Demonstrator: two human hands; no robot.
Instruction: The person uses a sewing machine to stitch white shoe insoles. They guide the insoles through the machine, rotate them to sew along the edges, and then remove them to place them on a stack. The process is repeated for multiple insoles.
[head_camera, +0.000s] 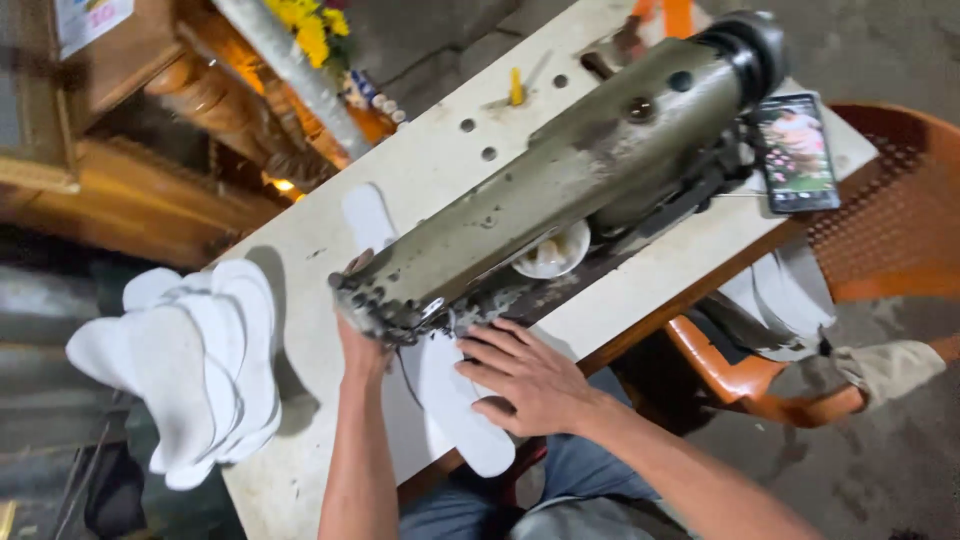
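Right hand (525, 375) pressing spread fingers flat onto white sole-shaped fabric piece (455, 400), lying under fingertips beside sewing machine (560, 170) head; left hand (360, 345) fingers hidden, grip unclear. Piece looking light, limp; best pinned flat near edge.

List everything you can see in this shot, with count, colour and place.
Industrial sewing machine: one, worn olive-grey metal, lying diagonally across the table.
Work table: one, off-white top with wooden edge, centre.
White insole-shaped fabric piece: one, white, under the needle end, at the table's near edge.
Second white piece: one, white, beyond the machine head.
Stack of white cut pieces: one pile, white, table's left end.
Smartphone: one, black with lit screen, table's right end.
Orange plastic chair: one, orange, right.
Yellow flowers: one bunch, top left.
Left hand: behind the machine head, partly hidden.
Right hand: flat on the fabric piece.
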